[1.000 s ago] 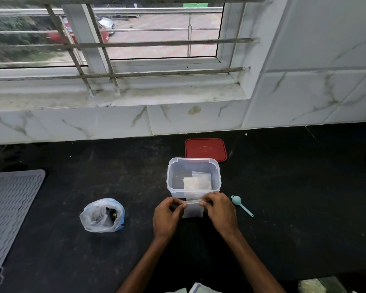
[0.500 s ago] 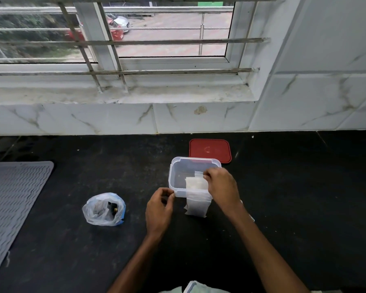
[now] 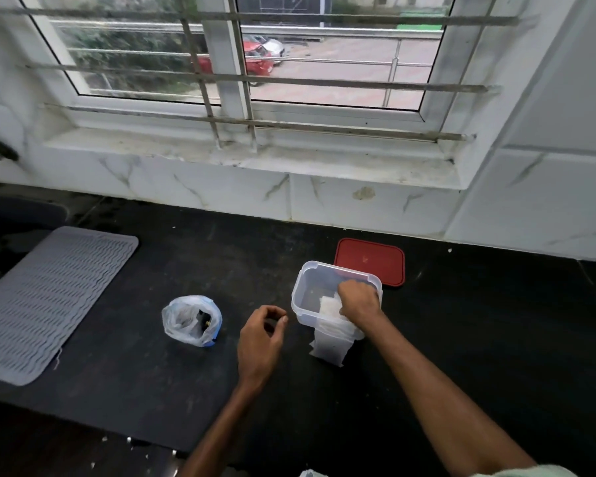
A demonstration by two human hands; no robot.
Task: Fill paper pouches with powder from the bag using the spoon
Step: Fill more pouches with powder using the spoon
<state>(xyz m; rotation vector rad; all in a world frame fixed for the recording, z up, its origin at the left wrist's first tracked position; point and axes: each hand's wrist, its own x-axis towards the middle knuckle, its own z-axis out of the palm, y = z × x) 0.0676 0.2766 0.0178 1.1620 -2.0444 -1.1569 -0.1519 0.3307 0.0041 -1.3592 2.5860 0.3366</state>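
Head view: the right hand (image 3: 358, 301) reaches into the clear rounded plastic box (image 3: 301, 294), covering white paper pouches (image 3: 327, 306) — we cannot tell its grip. The left hand (image 3: 260, 339) is loosely curled and empty above the black tabletop (image 3: 496, 321). The crinkled bag (image 3: 190, 320) lies left — a flat red lid (image 3: 369, 261) behind.

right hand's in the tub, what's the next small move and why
Probably pinch one paper pouch and lift it out of the clear container: the right hand is down among the pouches inside, while the left hand hovers loosely curled, holding nothing, near the bag.

Right hand (image 3: 358, 301) has moved down into container (image 3: 300, 291).
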